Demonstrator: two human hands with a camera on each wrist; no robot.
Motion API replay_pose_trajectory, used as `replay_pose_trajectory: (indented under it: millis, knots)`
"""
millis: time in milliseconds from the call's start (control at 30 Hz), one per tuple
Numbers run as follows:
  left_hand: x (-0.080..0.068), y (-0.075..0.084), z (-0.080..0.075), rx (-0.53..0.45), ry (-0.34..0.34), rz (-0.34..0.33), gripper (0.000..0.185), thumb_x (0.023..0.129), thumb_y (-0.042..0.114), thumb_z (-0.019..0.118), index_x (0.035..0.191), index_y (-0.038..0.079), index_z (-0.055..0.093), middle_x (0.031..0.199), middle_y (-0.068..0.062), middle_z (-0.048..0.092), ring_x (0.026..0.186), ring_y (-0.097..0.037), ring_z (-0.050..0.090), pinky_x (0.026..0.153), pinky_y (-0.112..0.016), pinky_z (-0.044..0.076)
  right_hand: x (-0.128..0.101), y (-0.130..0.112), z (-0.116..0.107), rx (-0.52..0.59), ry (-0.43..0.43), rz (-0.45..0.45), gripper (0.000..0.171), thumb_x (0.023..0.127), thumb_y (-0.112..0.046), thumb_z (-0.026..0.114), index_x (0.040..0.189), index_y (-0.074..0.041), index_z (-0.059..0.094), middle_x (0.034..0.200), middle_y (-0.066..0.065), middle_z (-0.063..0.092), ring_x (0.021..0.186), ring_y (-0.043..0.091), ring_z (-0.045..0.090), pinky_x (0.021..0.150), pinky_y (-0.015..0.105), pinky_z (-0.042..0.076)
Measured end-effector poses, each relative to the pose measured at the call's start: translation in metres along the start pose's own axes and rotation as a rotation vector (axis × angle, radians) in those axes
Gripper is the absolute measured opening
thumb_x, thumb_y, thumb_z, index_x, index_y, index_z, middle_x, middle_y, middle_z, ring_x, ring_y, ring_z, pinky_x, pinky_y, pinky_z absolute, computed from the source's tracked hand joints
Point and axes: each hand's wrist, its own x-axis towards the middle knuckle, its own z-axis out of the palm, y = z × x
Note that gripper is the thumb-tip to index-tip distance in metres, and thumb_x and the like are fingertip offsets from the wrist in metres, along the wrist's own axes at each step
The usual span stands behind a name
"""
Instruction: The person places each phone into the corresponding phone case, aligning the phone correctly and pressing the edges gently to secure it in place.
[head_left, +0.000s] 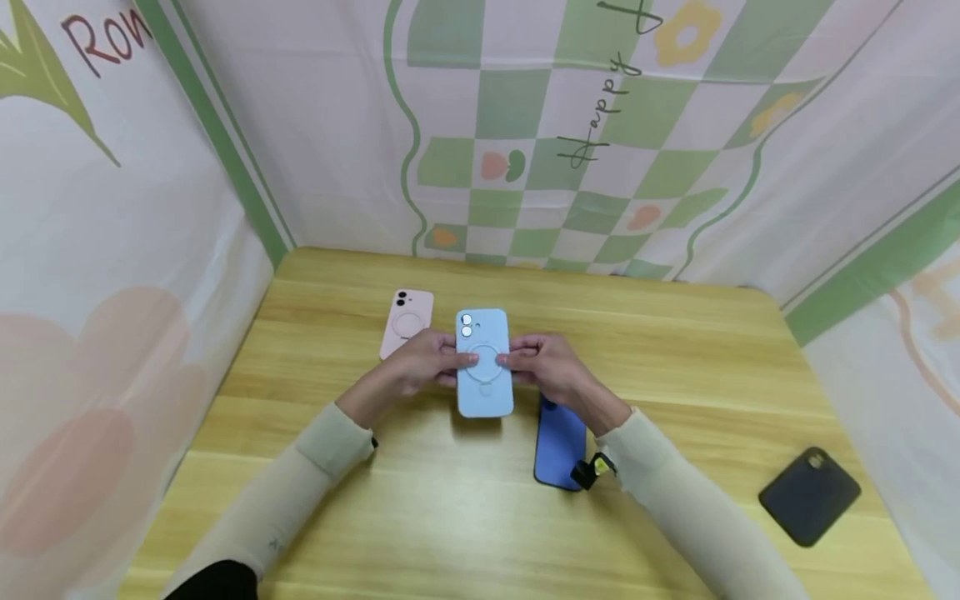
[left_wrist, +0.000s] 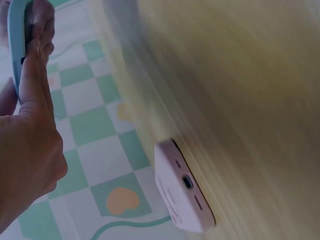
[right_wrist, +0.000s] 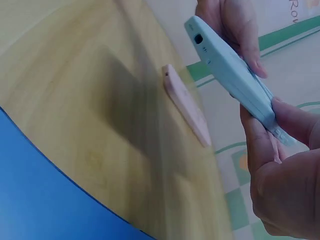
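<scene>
My left hand (head_left: 426, 362) and right hand (head_left: 555, 367) pinch the pale case (head_left: 483, 400) at nine and three o'clock, thumbs on its back, above the table (head_left: 450, 517). The pink case (head_left: 402, 322) lies toward ten, the blue phone (head_left: 558, 450) toward five. Mine should feel light, fairly stiff, perhaps slippery; its long edges look safest, clear of the lenses (head_left: 467, 331).
</scene>
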Motion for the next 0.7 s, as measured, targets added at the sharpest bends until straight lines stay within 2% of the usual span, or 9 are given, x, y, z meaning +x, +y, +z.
replay_pose_trajectory:
  millis: [167, 300, 467, 700]
  knots:
    - [0.009, 0.000, -0.008, 0.040, 0.004, -0.039, 0.028, 0.106, 0.009, 0.065, 0.127, -0.009, 0.067, 0.111, -0.021, 0.077, 0.088, -0.021, 0.077, 0.084, -0.035, 0.066, 0.011, 0.008, 0.001, 0.017, -0.008, 0.011, 0.006, 0.100, 0.008, 0.066, 0.105, 0.005, 0.067, 0.084, 0.002, 0.077, 0.078, 0.013, 0.075, 0.071, 0.025, 0.065]
    - [0.014, -0.001, -0.011, 0.051, 0.003, -0.071, 0.028, 0.107, 0.009, 0.063, 0.128, -0.009, 0.066, 0.115, -0.022, 0.075, 0.089, -0.022, 0.076, 0.085, -0.035, 0.066, 0.019, 0.014, 0.001, -0.021, 0.003, 0.023, 0.007, 0.099, 0.006, 0.069, 0.106, 0.007, 0.067, 0.084, 0.003, 0.077, 0.076, 0.014, 0.075, 0.070, 0.026, 0.065]
    - [0.023, -0.005, -0.013, 0.056, 0.011, -0.104, 0.028, 0.107, 0.009, 0.062, 0.129, -0.008, 0.065, 0.116, -0.022, 0.075, 0.090, -0.023, 0.076, 0.083, -0.034, 0.066, 0.029, 0.018, 0.001, -0.077, 0.031, 0.061, 0.007, 0.097, 0.005, 0.072, 0.103, 0.004, 0.068, 0.083, 0.003, 0.078, 0.072, 0.014, 0.074, 0.068, 0.026, 0.065]
    - [0.029, -0.007, -0.014, 0.124, 0.039, -0.143, 0.028, 0.105, 0.008, 0.065, 0.130, -0.005, 0.066, 0.114, -0.019, 0.075, 0.089, -0.021, 0.073, 0.077, -0.031, 0.065, 0.035, 0.018, 0.001, -0.190, 0.036, 0.102, 0.008, 0.095, 0.003, 0.076, 0.096, 0.004, 0.069, 0.086, 0.010, 0.077, 0.072, 0.017, 0.076, 0.070, 0.030, 0.066]
